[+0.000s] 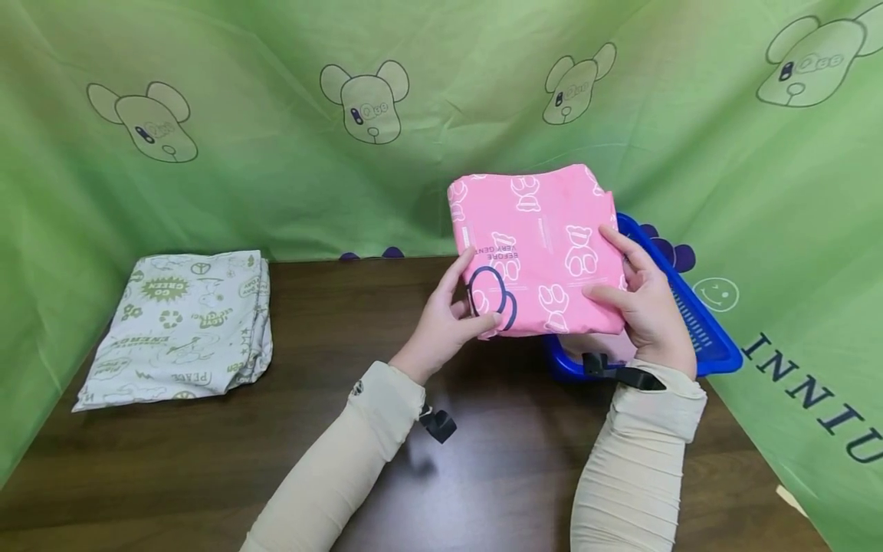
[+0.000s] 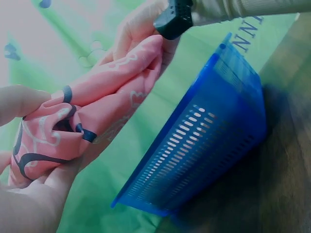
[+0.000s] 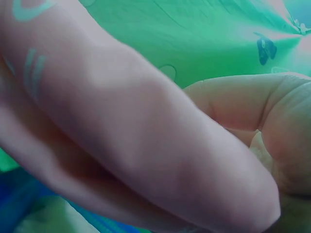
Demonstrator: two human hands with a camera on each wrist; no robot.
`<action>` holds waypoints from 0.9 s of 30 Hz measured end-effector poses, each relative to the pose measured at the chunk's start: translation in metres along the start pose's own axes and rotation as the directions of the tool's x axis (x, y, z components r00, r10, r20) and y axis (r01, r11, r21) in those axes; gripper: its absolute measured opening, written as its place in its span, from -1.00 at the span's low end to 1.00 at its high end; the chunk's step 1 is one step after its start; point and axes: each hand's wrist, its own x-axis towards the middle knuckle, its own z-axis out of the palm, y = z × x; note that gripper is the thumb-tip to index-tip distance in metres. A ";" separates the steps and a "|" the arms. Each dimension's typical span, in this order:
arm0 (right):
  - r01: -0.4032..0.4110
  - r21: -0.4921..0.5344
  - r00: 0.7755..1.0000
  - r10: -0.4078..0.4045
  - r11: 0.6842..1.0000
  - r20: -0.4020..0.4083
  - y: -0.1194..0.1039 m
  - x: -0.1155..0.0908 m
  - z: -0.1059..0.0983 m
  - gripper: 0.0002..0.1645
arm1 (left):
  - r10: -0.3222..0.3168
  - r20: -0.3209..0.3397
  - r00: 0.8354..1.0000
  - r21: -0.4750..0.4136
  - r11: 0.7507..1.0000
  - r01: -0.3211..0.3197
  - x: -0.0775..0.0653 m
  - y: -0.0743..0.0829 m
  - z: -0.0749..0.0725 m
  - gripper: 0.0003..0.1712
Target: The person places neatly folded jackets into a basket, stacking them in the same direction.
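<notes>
Both hands hold up a folded pink cloth (image 1: pixel 531 245) printed with white bear outlines and some dark lettering. My left hand (image 1: pixel 448 318) grips its left lower corner, thumb on the near face. At the right edge my right hand (image 1: pixel 645 299) pinches it, thumb in front and fingers along the side. In the left wrist view the pink cloth (image 2: pixel 107 107) shows thick, rolled folds along its edge. Its folded edge (image 3: pixel 136 131) fills much of the right wrist view. Behind and below the right hand stands a blue plastic basket (image 1: pixel 717 353), partly hidden by the cloth and hand.
A folded white cloth with green print (image 1: pixel 179 330) lies at the left of the dark wooden table (image 1: pixel 359 322). Green fabric (image 1: pixel 276 46) with bear-head outlines hangs round the back and sides. Inside the basket some pale material (image 1: pixel 607 345) shows.
</notes>
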 end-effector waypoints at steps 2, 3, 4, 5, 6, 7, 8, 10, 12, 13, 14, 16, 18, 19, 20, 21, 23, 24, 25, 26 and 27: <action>-0.010 -0.029 1.000 0.010 1.000 -0.025 -0.001 -0.001 -0.005 0.03 | -0.009 0.004 1.000 -0.004 1.000 0.009 0.002 -0.002 0.006 0.11; -0.019 -0.034 0.999 0.018 0.999 -0.033 -0.002 -0.002 -0.008 0.04 | -0.015 0.005 1.000 -0.009 1.000 0.015 0.003 -0.002 0.009 0.11; -0.030 -0.040 0.999 0.028 0.999 -0.044 -0.002 -0.003 -0.011 0.04 | -0.023 0.005 1.000 -0.010 1.000 0.023 0.004 -0.003 0.011 0.10; -0.039 -0.047 0.998 0.037 0.998 -0.055 -0.002 -0.004 -0.014 0.04 | -0.030 0.006 1.000 -0.012 0.999 0.030 0.005 -0.004 0.014 0.10; -0.045 -0.051 0.997 0.042 0.998 -0.065 -0.002 -0.004 -0.016 0.05 | -0.040 0.006 0.999 -0.013 0.999 0.040 0.006 -0.005 0.016 0.10; -0.048 -0.060 0.996 0.043 0.997 -0.074 -0.002 -0.005 -0.019 0.05 | -0.050 0.006 0.999 -0.010 0.999 0.050 0.007 -0.006 0.018 0.10; -0.048 -0.066 0.996 0.042 0.997 -0.082 -0.002 -0.005 -0.021 0.05 | -0.057 0.009 0.998 -0.011 0.998 0.057 0.008 -0.007 0.020 0.09; -0.043 -0.075 0.995 0.035 0.996 -0.098 -0.002 -0.006 -0.025 0.05 | -0.068 0.015 0.998 -0.005 0.998 0.068 0.010 -0.007 0.024 0.10; -0.037 -0.077 0.992 0.027 0.996 -0.120 -0.003 -0.007 -0.028 0.04 | -0.073 0.023 0.997 0.003 0.997 0.073 0.013 -0.006 0.027 0.11; -0.037 -0.079 0.991 0.026 0.996 -0.132 -0.003 -0.008 -0.030 0.04 | -0.073 0.024 0.997 0.006 0.997 0.073 0.014 -0.006 0.029 0.11; -0.037 -0.078 0.989 0.026 0.996 -0.143 -0.004 -0.009 -0.031 0.04 | -0.074 0.025 0.997 0.008 0.997 0.074 0.015 -0.006 0.031 0.11; -0.040 -0.077 0.986 0.027 0.996 -0.168 -0.005 -0.010 -0.034 0.02 | -0.075 0.011 0.997 0.026 0.997 0.075 0.018 -0.008 0.036 0.09; -0.039 -0.075 0.983 0.025 0.996 -0.180 -0.006 -0.011 -0.038 0.02 | -0.079 -0.011 0.997 0.049 0.996 0.080 0.020 -0.010 0.041 0.06; -0.038 -0.072 0.983 0.024 0.997 -0.182 -0.007 -0.011 -0.040 0.02 | -0.080 -0.025 0.997 0.065 0.995 0.081 0.021 -0.011 0.043 0.05; -0.036 -0.074 0.982 0.022 0.997 -0.187 -0.007 -0.011 -0.042 0.02 | -0.081 -0.034 0.996 0.080 0.993 0.083 0.022 -0.013 0.046 0.03; -0.033 -0.064 0.982 0.021 0.997 -0.186 -0.008 -0.011 -0.045 0.03 | -0.083 -0.041 0.996 0.097 0.991 0.086 0.023 -0.014 0.048 0.01; -0.029 -0.057 0.982 0.017 0.998 -0.188 -0.009 -0.012 -0.050 0.03 | -0.089 -0.043 0.995 0.127 0.987 0.094 0.024 -0.017 0.053 -0.01; -0.028 -0.061 0.981 0.016 0.998 -0.195 -0.009 -0.013 -0.053 0.04 | -0.095 -0.037 0.995 0.133 0.986 0.099 0.025 -0.018 0.056 -0.01; -0.027 -0.059 0.980 0.015 0.998 -0.199 -0.010 -0.014 -0.056 0.04 | -0.100 -0.029 0.995 0.147 0.984 0.104 0.025 -0.020 0.058 -0.01; -0.027 -0.054 0.980 0.016 0.998 -0.199 -0.010 -0.014 -0.059 0.05 | -0.106 -0.019 0.994 0.153 0.982 0.108 0.026 -0.020 0.060 0.00; -0.026 -0.043 0.980 0.017 0.999 -0.196 -0.011 -0.014 -0.062 0.05 | -0.111 -0.009 0.994 0.159 0.981 0.111 0.026 -0.020 0.062 0.01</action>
